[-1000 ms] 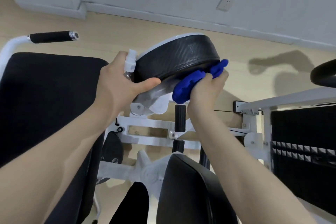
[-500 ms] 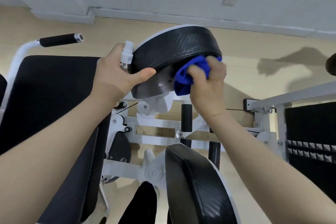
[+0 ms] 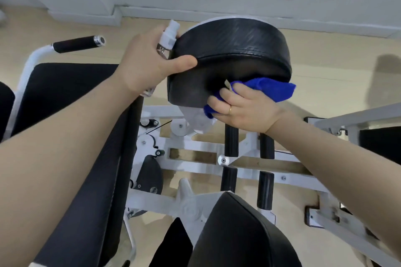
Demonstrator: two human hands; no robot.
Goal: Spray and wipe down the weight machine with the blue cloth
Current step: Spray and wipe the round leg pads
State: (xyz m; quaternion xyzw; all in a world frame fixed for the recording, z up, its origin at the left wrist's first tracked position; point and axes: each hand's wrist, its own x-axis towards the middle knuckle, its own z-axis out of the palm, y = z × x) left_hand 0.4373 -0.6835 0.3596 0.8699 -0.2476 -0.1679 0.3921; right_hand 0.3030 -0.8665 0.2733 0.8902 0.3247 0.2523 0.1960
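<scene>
A round black pad (image 3: 230, 50) of the white-framed weight machine (image 3: 195, 167) sits tilted at the centre. My left hand (image 3: 149, 65) holds a small clear spray bottle with a white nozzle (image 3: 169, 34) against the pad's left edge, thumb laid across the pad's rim. My right hand (image 3: 245, 108) presses the crumpled blue cloth (image 3: 271, 89) up against the pad's lower right side. Part of the cloth is hidden under the hand.
A large black seat pad (image 3: 71, 102) lies on the left, with a black-gripped handle (image 3: 78, 44) above it. Another black pad (image 3: 240, 232) is at the bottom centre. A weight stack (image 3: 379, 143) stands at the right. Beyond are wooden floor and a white wall.
My right hand has slid the cloth down and to the right along the underside of the pad. The left hand keeps its hold on the bottle and pad edge. The camera has moved closer.
</scene>
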